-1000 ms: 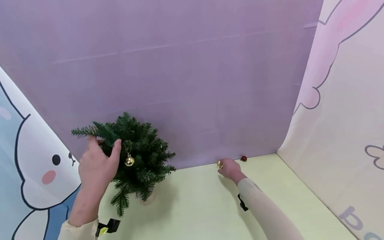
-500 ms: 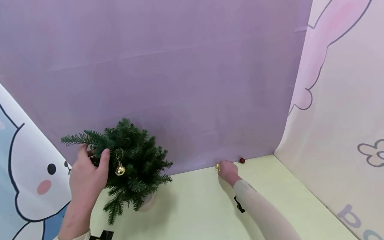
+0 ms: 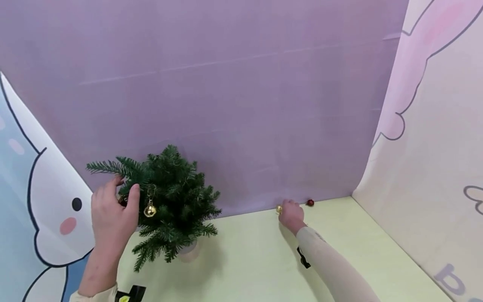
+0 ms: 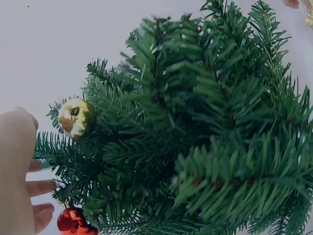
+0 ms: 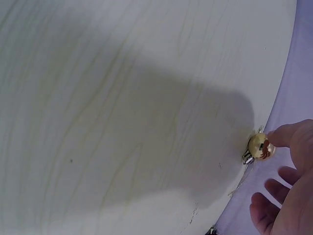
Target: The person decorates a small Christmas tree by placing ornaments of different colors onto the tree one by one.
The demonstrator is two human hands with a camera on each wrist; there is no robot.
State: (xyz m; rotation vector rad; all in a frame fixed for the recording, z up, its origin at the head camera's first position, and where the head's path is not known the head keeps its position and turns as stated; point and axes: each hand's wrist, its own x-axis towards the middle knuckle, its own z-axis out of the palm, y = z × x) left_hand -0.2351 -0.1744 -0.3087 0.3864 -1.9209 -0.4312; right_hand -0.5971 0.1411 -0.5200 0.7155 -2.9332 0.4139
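A small artificial Christmas tree (image 3: 173,197) stands at the left, its pale base (image 3: 188,251) partly covered by branches. A gold ball ornament (image 3: 150,209) hangs from its near side. My left hand (image 3: 115,214) reaches to the tree's left side, thumb apart, fingertips among the needles. Close below those fingertips, a red ball ornament (image 4: 76,223) shows in the left wrist view. At the table's back edge, one fingertip of my right hand (image 3: 292,214) touches a gold ball ornament (image 5: 260,147) with a silver cap; the other fingers are loosely bent, off the ball.
Another red ball ornament (image 3: 310,202) lies on the table (image 3: 245,260) just right of my right hand. A purple backdrop (image 3: 245,105) rises behind the table's back edge. Printed panels with cartoon drawings border the left and right sides (image 3: 437,167).
The head view shifts slightly back and forth. My left fingers have slid lower along the branch and the thumb has dropped a little. My right hand stays beside the gold ball.
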